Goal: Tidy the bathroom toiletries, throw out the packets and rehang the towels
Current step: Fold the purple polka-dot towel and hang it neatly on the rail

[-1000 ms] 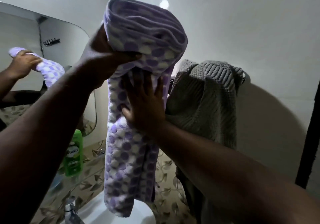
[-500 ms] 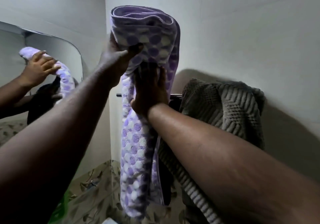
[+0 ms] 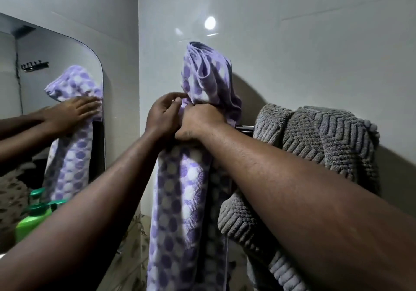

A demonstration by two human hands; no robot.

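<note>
A purple and white dotted towel [image 3: 186, 200] hangs down the wall at the centre, its upper part [image 3: 207, 76] bunched up above my hands. My right hand [image 3: 200, 121] grips the towel at the level of the dark towel rail [image 3: 244, 129]. My left hand [image 3: 163, 116] is right beside it on the left, fingers curled and pinching the towel's edge. A grey ribbed towel [image 3: 315, 144] is draped over the same rail to the right, touching the purple one lower down.
A mirror [image 3: 45, 88] on the left wall reflects my hands and the towel. A green bottle [image 3: 31, 219] with a green cap stands below it at the lower left. Leaf-patterned tiles [image 3: 132, 257] show at the bottom. White tiled walls meet in a corner behind.
Both hands have come down with the purple towel from above the rail to rail height. The right hand has gone from flat against the towel to gripping it; the bunched top stands above them.
</note>
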